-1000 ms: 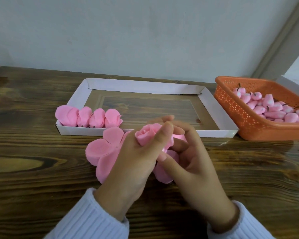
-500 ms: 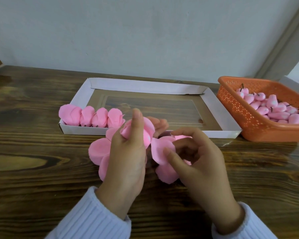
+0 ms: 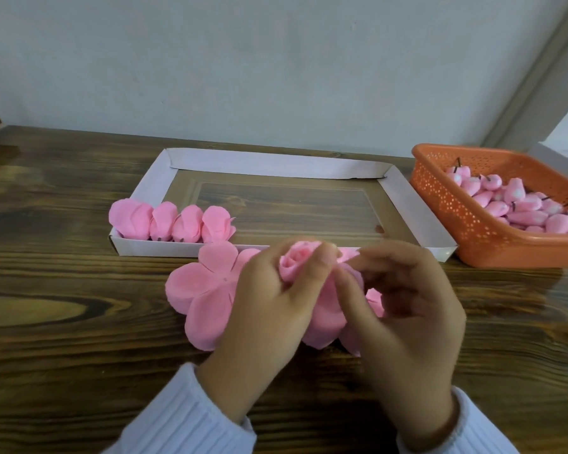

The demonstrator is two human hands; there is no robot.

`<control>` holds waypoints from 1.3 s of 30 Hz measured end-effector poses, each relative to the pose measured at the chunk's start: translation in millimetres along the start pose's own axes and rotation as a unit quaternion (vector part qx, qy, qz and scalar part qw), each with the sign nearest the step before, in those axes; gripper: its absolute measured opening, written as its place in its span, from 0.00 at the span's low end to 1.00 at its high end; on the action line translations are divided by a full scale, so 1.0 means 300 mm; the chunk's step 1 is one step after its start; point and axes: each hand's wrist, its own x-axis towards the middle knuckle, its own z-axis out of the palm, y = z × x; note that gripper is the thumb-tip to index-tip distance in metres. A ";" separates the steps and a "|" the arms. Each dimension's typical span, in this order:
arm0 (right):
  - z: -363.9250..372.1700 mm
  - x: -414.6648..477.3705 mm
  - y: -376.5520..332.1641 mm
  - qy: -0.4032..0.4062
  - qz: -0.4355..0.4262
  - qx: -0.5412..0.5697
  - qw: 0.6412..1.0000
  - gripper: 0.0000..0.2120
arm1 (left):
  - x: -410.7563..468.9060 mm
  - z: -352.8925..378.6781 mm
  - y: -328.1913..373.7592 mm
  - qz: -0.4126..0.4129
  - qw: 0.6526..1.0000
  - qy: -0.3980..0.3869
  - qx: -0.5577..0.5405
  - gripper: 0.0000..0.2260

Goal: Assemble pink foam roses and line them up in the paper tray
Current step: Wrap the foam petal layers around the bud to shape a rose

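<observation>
Left hand: you are gripping the rose [image 3: 297,260] in your left hand [image 3: 269,306], with the fingers curling round its rolled centre.
Right hand: your right hand [image 3: 404,316] is pinching an outer petal of the rose between thumb and forefinger, right beside the left hand.
Rose: you are holding it above the tabletop [image 3: 63,355], in front of the tray's near wall, with loose petals hanging below your hands.
Sheet: a flat, flower-shaped foam sheet [image 3: 204,290] is lying on the tabletop, partly under your left hand, just beside the tray [image 3: 276,165].
Tray: four roses [image 3: 171,222] are sitting side by side in its near left corner, touching one another.
Basket: the orange basket [image 3: 456,217] is sitting just right of the tray, holding pink buds [image 3: 522,208] with dark stems.
Sleeves: pale ribbed sleeves [image 3: 191,417] are covering both your wrists.
</observation>
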 end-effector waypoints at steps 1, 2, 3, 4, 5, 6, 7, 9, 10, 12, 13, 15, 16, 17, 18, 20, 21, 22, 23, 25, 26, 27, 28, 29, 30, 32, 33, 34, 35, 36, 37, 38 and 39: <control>-0.001 0.002 0.001 0.006 0.010 0.011 1.000 0.09 | -0.003 0.004 0.001 0.013 1.000 -0.018 0.015 0.16; -0.002 0.004 0.001 0.011 0.023 0.024 0.999 0.09 | -0.006 0.009 0.004 0.019 0.999 -0.034 0.031 0.14; -0.003 0.004 0.002 0.014 0.035 0.042 0.998 0.09 | -0.008 0.013 0.004 0.022 0.998 -0.041 0.047 0.12; -0.002 0.003 0.002 0.015 0.044 0.064 0.997 0.09 | -0.009 0.015 0.004 0.022 0.997 -0.040 0.058 0.12; -0.002 0.003 0.002 0.016 0.053 0.086 0.995 0.08 | -0.008 0.017 0.000 0.021 0.997 -0.036 0.060 0.14; -0.002 0.003 0.002 0.019 0.065 0.110 0.992 0.07 | -0.007 0.018 -0.002 0.014 0.998 -0.032 0.046 0.17; -0.002 0.004 0.004 0.024 0.079 0.134 0.988 0.05 | -0.005 0.018 -0.004 0.002 0.999 -0.035 0.023 0.21; -0.004 0.009 0.014 0.037 0.107 0.162 0.980 0.04 | -0.001 0.012 -0.005 -0.026 0.998 -0.054 -0.025 0.26; -0.005 0.012 0.018 0.038 0.122 0.166 0.978 0.03 | 0.000 0.009 -0.005 -0.038 0.996 -0.063 -0.050 0.27; -0.005 0.015 0.023 0.025 0.151 0.172 0.973 0.04 | 0.003 0.003 -0.003 -0.051 0.992 -0.071 -0.091 0.23; -0.004 0.016 0.024 0.011 0.164 0.174 0.971 0.06 | 0.003 0.003 -0.004 -0.054 0.990 -0.069 -0.108 0.23; -0.004 0.015 0.022 -0.021 0.187 0.174 0.967 0.06 | 0.002 0.006 -0.003 -0.042 0.990 -0.054 -0.125 0.21; -0.004 0.012 0.022 -0.037 0.195 0.174 0.964 0.06 | 0.002 0.007 0.000 -0.029 0.991 -0.045 -0.125 0.18; -0.002 0.011 0.021 -0.057 0.206 0.177 0.961 0.06 | 0.001 0.008 0.005 -0.016 0.992 -0.035 -0.124 0.16; -0.002 0.010 0.019 -0.081 0.222 0.182 0.955 0.05 | 0.000 0.008 0.012 -0.006 0.992 -0.024 -0.123 0.13; 0.003 0.008 0.010 -0.142 0.274 0.199 0.930 0.06 | -0.005 0.009 0.025 0.006 0.992 -0.011 -0.127 0.09; 0.006 0.007 0.006 -0.176 0.303 0.211 0.912 0.08 | -0.009 0.009 0.029 0.004 0.992 -0.007 -0.130 0.10; 0.008 0.007 0.003 -0.206 0.326 0.225 0.895 0.10 | -0.012 0.010 0.038 -0.001 0.991 -0.004 -0.132 0.11; 0.010 0.009 -0.001 -0.228 0.339 0.238 0.881 0.10 | -0.014 0.010 0.043 -0.007 0.991 -0.001 -0.133 0.11; 0.011 0.011 -0.001 -0.253 0.349 0.263 0.863 0.10 | -0.016 0.009 0.045 -0.019 0.988 0.002 -0.151 0.10; 0.009 0.010 0.000 -0.262 0.355 0.278 0.853 0.10 | -0.015 0.008 0.045 -0.026 0.987 0.000 -0.160 0.10; 0.007 0.010 -0.001 -0.269 0.363 0.298 0.841 0.11 | -0.013 0.009 0.043 -0.032 0.986 -0.003 -0.161 0.09; 0.006 0.008 -0.001 -0.276 0.370 0.318 0.828 0.11 | -0.012 0.008 0.041 -0.038 0.986 -0.005 -0.160 0.08; 0.007 0.006 -0.002 -0.282 0.375 0.335 0.817 0.10 | -0.010 0.008 0.037 -0.042 0.985 -0.003 -0.165 0.08; 0.008 0.003 -0.004 -0.286 0.380 0.347 0.808 0.10 | -0.007 0.007 0.036 -0.045 0.983 0.001 -0.177 0.09; 0.012 -0.002 -0.002 -0.291 0.393 0.355 0.797 0.10 | -0.002 0.003 0.034 -0.048 0.977 0.015 -0.206 0.12; 0.013 -0.005 0.000 -0.293 0.397 0.356 0.793 0.12 | 0.002 0.001 0.034 -0.050 0.975 0.026 -0.217 0.12; 0.012 -0.006 0.003 -0.295 0.401 0.356 0.791 0.14 | 0.006 -0.002 0.034 -0.052 0.971 0.037 -0.231 0.12; 0.012 -0.005 0.004 -0.298 0.404 0.353 0.789 0.16 | 0.009 -0.005 0.035 -0.054 0.966 0.048 -0.249 0.11; 0.012 -0.006 0.005 -0.305 0.407 0.346 0.788 0.18 | 0.012 -0.007 0.035 -0.056 0.960 0.057 -0.267 0.10; 0.012 -0.007 0.006 -0.311 0.411 0.340 0.786 0.18 | 0.014 -0.008 0.037 -0.058 0.957 0.063 -0.279 0.10; 0.011 -0.007 0.004 -0.312 0.415 0.343 0.783 0.16 | 0.015 -0.010 0.040 -0.062 0.955 0.064 -0.282 0.10; 0.012 -0.007 0.001 -0.305 0.420 0.358 0.776 0.14 | 0.014 -0.012 0.042 -0.067 0.956 0.064 -0.280 0.11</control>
